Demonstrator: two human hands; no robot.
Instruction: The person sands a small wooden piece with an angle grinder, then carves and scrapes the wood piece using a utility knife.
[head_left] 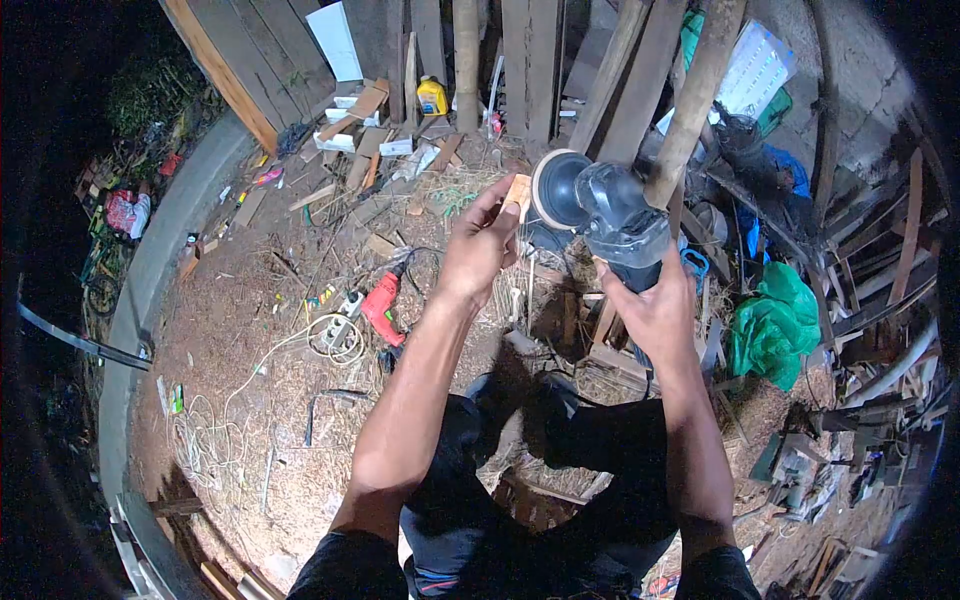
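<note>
Orange-brown wood, a small block (pixel 517 192), sits pinched between the thumb and fingers of the left hand (pixel 475 248), just beside the pale-edged round pad (pixel 562 190) of a power tool (pixel 622 215). From my end of the feed I cannot tell whether block and pad touch. The thumb crosses the block's lower part, and I read that grip as a way to leave the upper part bare and skin away from the pad.

The right hand (pixel 655 312) is clamped round the tool's dark handle, below its bulky head; the pad faces left, seemingly so that it meets the block's side. Both forearms (pixel 405 420) reach out beyond the legs, which I take as a choice for clear sight and safe room.

On the littered ground (pixel 245 365) I see a red drill (pixel 381 308) lying near a white power strip (pixel 343 322), probably for easy reach of a socket. Loops of pale cable (pixel 207 440) lie farther left.
</note>
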